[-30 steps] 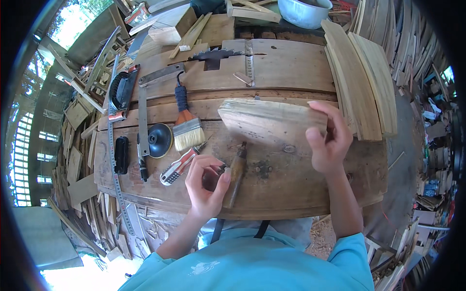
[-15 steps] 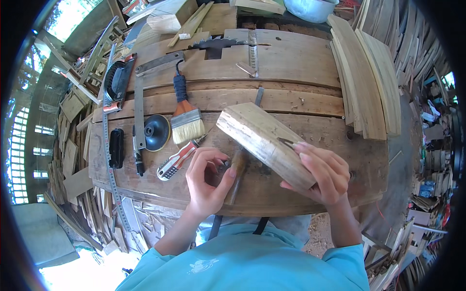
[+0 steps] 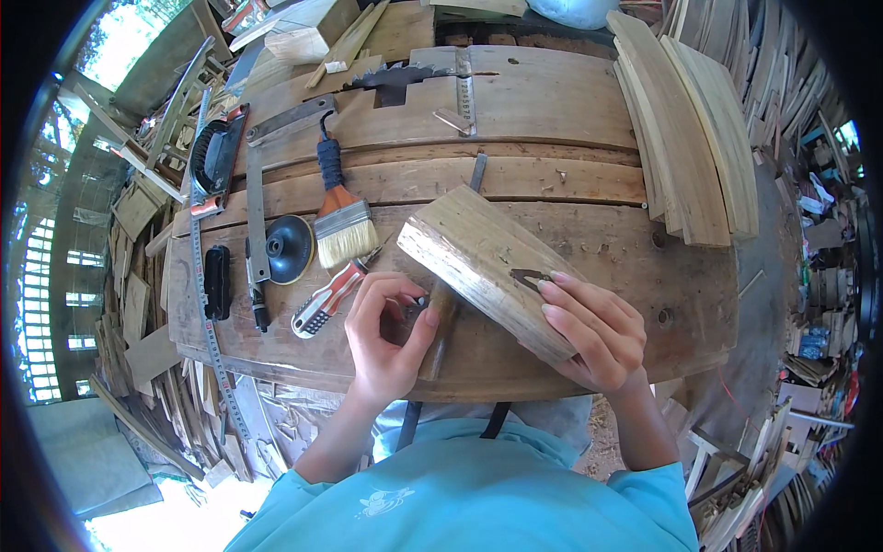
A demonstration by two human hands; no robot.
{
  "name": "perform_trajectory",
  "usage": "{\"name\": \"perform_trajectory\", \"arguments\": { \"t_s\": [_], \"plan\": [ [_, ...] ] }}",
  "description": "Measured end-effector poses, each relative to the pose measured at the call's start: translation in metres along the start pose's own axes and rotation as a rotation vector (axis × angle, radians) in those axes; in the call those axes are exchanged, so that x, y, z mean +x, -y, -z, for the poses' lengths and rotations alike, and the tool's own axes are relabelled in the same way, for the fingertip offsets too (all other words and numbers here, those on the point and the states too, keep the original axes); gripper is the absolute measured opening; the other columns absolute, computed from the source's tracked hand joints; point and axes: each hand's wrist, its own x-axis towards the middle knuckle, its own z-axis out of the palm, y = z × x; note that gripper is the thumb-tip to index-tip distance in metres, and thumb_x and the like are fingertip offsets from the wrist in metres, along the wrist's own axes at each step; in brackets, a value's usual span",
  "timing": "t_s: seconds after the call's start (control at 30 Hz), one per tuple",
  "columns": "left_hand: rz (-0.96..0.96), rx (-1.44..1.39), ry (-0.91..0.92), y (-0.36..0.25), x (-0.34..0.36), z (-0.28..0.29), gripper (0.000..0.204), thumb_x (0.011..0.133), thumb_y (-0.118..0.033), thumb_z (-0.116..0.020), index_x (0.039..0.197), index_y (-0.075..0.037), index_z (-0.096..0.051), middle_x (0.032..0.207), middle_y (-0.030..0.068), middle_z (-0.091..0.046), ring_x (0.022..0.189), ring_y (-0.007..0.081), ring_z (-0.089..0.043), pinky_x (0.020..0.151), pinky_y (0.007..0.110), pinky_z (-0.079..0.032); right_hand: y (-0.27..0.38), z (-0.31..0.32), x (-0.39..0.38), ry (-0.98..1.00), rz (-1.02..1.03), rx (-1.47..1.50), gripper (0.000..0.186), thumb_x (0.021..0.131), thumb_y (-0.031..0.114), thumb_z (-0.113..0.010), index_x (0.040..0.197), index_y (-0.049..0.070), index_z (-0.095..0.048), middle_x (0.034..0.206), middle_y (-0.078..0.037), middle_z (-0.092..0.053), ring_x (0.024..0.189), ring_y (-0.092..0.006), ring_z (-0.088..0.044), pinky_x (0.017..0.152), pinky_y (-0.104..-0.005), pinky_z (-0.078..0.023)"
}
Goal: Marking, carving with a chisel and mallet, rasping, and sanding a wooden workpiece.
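Observation:
My right hand (image 3: 602, 336) grips a pale wooden block (image 3: 483, 253) by its near right end, thumb below and fingers over the top. A dark narrow slot or mark (image 3: 528, 275) shows on the block beside my fingertips. My left hand (image 3: 382, 336) is curled, with a small dark piece (image 3: 421, 301) at its fingertips, too small to name. Partly under the block lies a chisel-like tool with a wooden handle (image 3: 442, 305) and a metal end (image 3: 478, 171). Left of my left hand rests a red and white screwdriver-like handle (image 3: 324, 304).
On the workbench (image 3: 570, 184) lie a paintbrush (image 3: 345, 216), a black round pad (image 3: 289, 248), a metal bar (image 3: 258, 207), a black-handled tool (image 3: 219, 164) and a tape measure strip (image 3: 207, 304). A saw blade (image 3: 400, 75) rises through a slot. Curved boards (image 3: 685, 138) stack at the right.
The whole view has shifted a little. The block and my right hand have come slightly nearer to me over the bench. My left hand keeps its curled shape.

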Motion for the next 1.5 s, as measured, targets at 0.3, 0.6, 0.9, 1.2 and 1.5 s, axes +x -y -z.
{"name": "perform_trajectory", "arguments": {
  "t_s": [0.3, 0.6, 0.9, 1.2, 1.5],
  "plan": [
    [0.048, 0.226, 0.09, -0.012, -0.005, -0.006, 0.04, 0.079, -0.016, -0.083, 0.108, -0.002, -0.06, 0.088, 0.0076, -0.061, 0.075, 0.0184, -0.057, 0.066, 0.031, -0.045, 0.001, 0.009, -0.008, 0.075, -0.084, -0.049, 0.044, 0.069, -0.003, -0.079, 0.111, 0.003, -0.066, 0.118, -0.014, -0.075, 0.112, -0.032, -0.071, 0.097, -0.0438, -0.058],
    [0.27, 0.563, 0.279, -0.045, 0.007, -0.003, 0.067, 0.08, -0.029, -0.082, 0.131, -0.008, -0.045, 0.058, 0.005, -0.054, 0.055, 0.0264, -0.059, 0.055, 0.042, -0.045, -0.012, 0.023, -0.014, 0.11, -0.178, -0.183, 0.044, 0.067, -0.006, -0.076, 0.109, 0.004, -0.066, 0.122, -0.011, -0.073, 0.117, -0.0322, -0.068, 0.099, -0.0446, -0.057],
    [0.117, 0.494, 0.489, -0.041, 0.011, 0.03, 0.065, 0.086, -0.019, -0.075, 0.142, -0.008, -0.043, 0.058, 0.0064, -0.057, 0.051, 0.0251, -0.059, 0.052, 0.038, -0.044, -0.016, 0.018, -0.024, 0.061, -0.211, -0.102, 0.045, 0.065, -0.01, -0.077, 0.107, 0.003, -0.067, 0.119, -0.013, -0.074, 0.118, -0.035, -0.069, 0.093, -0.0405, -0.06],
    [0.318, -0.057, 0.581, -0.019, 0.001, 0.085, 0.065, 0.083, -0.004, -0.073, 0.142, 0.001, -0.044, 0.078, 0.003, -0.067, 0.058, 0.0059, -0.053, 0.053, 0.023, -0.037, -0.019, 0.019, -0.029, 0.052, -0.191, -0.077, 0.046, 0.065, -0.009, -0.078, 0.108, 0.002, -0.067, 0.12, -0.014, -0.074, 0.118, -0.0364, -0.068, 0.092, -0.0405, -0.061],
    [0.306, -0.205, 0.553, -0.003, -0.007, 0.09, 0.052, 0.086, -0.011, -0.072, 0.132, 0.005, -0.055, 0.105, 0.0097, -0.067, 0.06, 0.0052, -0.056, 0.056, 0.02, -0.039, -0.021, 0.016, -0.033, 0.027, -0.173, -0.101, 0.044, 0.066, -0.008, -0.078, 0.108, 0.001, -0.068, 0.117, -0.014, -0.075, 0.115, -0.0378, -0.07, 0.089, -0.0398, -0.062]
  ]
}}
